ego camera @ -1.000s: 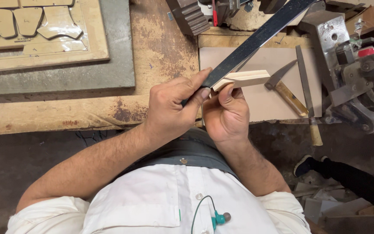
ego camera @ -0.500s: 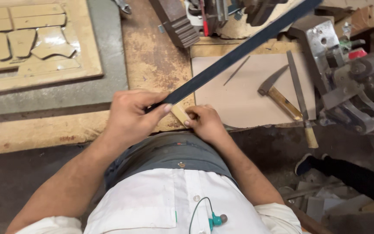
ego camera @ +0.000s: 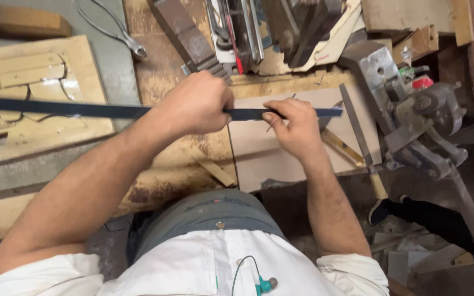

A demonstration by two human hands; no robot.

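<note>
My left hand (ego camera: 198, 104) is closed around a long dark flat metal strip (ego camera: 61, 108), which lies level across the view from the left edge to past the middle. My right hand (ego camera: 294, 129) pinches the same strip near its right end (ego camera: 325, 112), with fingertips on its lower edge. Both hands hover over a pale flat board (ego camera: 259, 161) on the worn wooden bench (ego camera: 160, 82). A small strip of light wood (ego camera: 216, 172) lies loose on the bench below my left hand.
A wooden panel with cut-out shapes (ego camera: 28, 93) sits at the left. Pliers (ego camera: 122, 35) lie behind it. Dark tools (ego camera: 248, 33) crowd the back. A metal vise (ego camera: 412, 109) stands at the right, with a wooden-handled file (ego camera: 360, 142) beside the board.
The strip has swung from pointing up-right to lying level and reaching far left. The small light wood piece left my hands and now lies on the bench. Both hands moved up over the board.
</note>
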